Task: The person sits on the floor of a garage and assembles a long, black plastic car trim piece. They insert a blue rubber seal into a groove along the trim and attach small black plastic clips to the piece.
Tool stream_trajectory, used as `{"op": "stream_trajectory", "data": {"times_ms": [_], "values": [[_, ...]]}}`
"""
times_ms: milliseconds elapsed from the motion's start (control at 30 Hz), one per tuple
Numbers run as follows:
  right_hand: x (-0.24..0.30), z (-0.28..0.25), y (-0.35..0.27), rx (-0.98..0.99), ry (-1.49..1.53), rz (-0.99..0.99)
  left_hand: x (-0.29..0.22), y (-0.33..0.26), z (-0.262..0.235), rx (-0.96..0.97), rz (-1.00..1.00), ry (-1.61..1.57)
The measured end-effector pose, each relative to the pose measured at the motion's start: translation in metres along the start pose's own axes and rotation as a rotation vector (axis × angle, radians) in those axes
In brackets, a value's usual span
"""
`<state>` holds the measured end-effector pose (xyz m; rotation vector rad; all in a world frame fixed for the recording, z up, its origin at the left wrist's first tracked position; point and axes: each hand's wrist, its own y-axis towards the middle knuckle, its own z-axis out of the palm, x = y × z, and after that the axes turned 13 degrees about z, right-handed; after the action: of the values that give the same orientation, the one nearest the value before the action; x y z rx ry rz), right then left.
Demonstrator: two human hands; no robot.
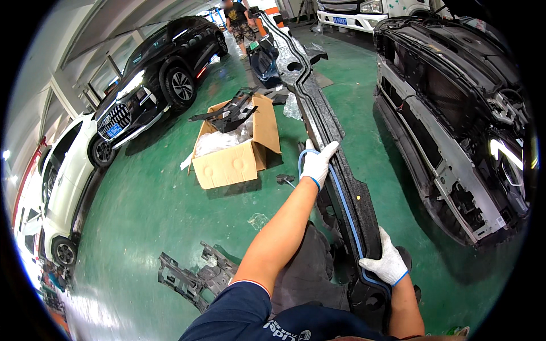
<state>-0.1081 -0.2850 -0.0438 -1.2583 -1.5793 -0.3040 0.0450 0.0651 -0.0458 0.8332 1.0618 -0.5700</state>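
A long black foam bumper absorber runs from near my body toward the far floor, with grooves along its upper face. A thin blue tube lies along its near half, curving at the near end and looping off the left edge by my left hand. Both hands wear white knit gloves with blue cuffs. My left hand is closed on the tube at the absorber's left edge, thumb on top. Farther down, my right hand grips the right edge, its thumb across the top by the tube; its other fingers are partly hidden.
An open cardboard box with black plastic parts and clear wrap stands ahead left. Dark brackets lie on the green floor near my left arm. A car with its front stripped is at right. A black car and a person are farther off.
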Motion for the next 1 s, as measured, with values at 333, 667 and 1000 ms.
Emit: {"op": "stream_trajectory", "data": {"times_ms": [333, 667, 1000], "values": [[-0.005, -0.004, 0.000, 0.036, 0.075, 0.003, -0.007, -0.005, 0.008, -0.002, -0.025, 0.022], [-0.008, 0.011, 0.002, -0.008, 0.199, 0.002, -0.016, 0.000, 0.007, 0.001, 0.197, 0.270], [-0.021, 0.015, 0.008, -0.038, 0.182, -0.007, 0.004, 0.035, -0.023, 0.158, 0.120, 0.297]]}}
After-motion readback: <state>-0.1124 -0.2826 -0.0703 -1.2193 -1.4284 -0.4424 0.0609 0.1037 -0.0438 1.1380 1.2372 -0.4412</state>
